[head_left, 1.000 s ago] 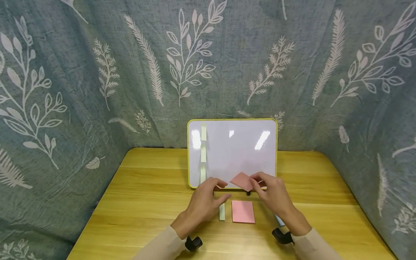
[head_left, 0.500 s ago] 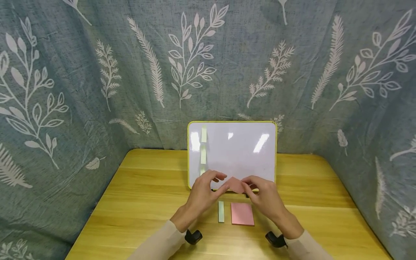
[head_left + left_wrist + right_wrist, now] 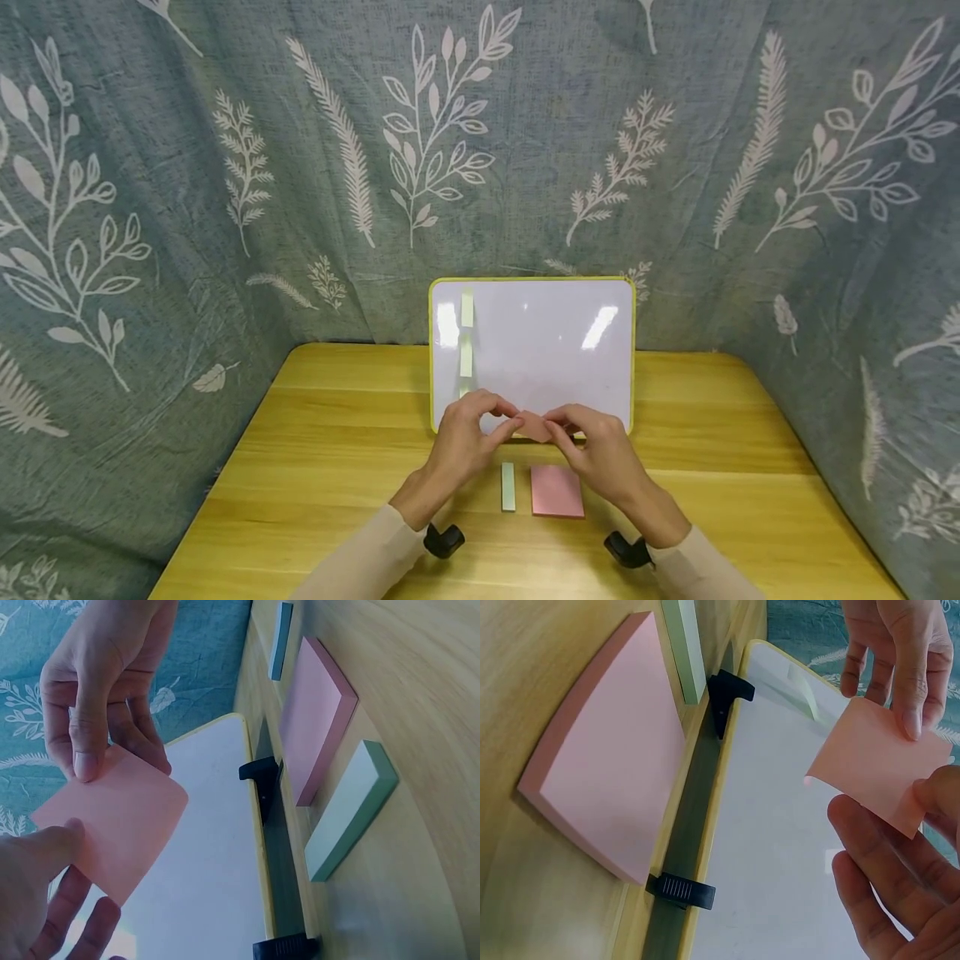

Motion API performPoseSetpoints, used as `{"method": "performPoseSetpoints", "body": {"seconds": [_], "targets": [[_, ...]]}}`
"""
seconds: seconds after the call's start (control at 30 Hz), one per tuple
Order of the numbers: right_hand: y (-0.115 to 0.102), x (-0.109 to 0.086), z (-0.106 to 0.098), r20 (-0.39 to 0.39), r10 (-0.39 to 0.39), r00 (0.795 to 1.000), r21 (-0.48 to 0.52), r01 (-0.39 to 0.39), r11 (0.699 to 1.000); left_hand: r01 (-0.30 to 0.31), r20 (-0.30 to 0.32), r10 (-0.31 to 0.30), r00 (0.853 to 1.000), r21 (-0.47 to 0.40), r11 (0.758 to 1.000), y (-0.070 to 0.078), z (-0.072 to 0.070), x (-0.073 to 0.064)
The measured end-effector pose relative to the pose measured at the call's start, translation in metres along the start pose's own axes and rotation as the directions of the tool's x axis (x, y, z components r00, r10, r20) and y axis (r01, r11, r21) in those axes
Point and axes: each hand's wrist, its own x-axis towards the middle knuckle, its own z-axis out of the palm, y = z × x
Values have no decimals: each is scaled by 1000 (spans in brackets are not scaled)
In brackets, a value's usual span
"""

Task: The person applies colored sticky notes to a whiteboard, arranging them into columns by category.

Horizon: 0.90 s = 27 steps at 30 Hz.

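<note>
A single pink sticky note [image 3: 532,427] is held in the air before the whiteboard [image 3: 555,350]. My left hand [image 3: 467,429] pinches one corner of it between thumb and fingers. At the opposite corner, my right hand [image 3: 602,446] pinches it too. In the left wrist view the note [image 3: 124,814] looks slightly bent, with one corner curling. Below the hands, a pink sticky note pad [image 3: 557,492] lies on the table, and a narrow pale green pad [image 3: 508,487] lies to its left.
Pale green strips [image 3: 467,357] are stuck in a column on the board's left side. Black feet [image 3: 686,890] support the yellow-framed board. A narrow blue pad [image 3: 280,641] lies beyond the pink pad. A patterned curtain [image 3: 360,167] surrounds the wooden table [image 3: 330,467].
My right hand has brought the pink note leftward to my left hand. The left fingers, apart from the note a second ago, now pinch its corner.
</note>
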Motion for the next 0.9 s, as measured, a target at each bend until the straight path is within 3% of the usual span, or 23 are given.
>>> {"method": "performPoseSetpoints", "body": {"seconds": [0.13, 0.27, 0.47, 0.57, 0.7, 0.9], "targets": [[0, 0, -1, -9, -12, 1000, 12, 12, 1000, -17, -22, 17, 1000, 15, 1000, -2, -1, 0], [0, 2, -2, -6, -1, 1000, 50, 1, 999, -82, -67, 87, 994, 64, 995, -4, -2, -2], [-2, 3, -8, 38, 135, 990, 124, -139, 983, -222, -130, 240, 962, 143, 965, -9, -5, -3], [-1, 3, -12, 82, 229, 970, 136, -239, 961, -293, -153, 322, 934, 187, 938, -12, -6, -3], [0, 3, -16, 157, 342, 927, 131, -363, 923, -363, -159, 402, 902, 227, 904, -16, -8, -3], [0, 3, -18, 270, 423, 865, 141, -470, 871, -448, -162, 492, 855, 245, 860, -20, -11, -3]]}}
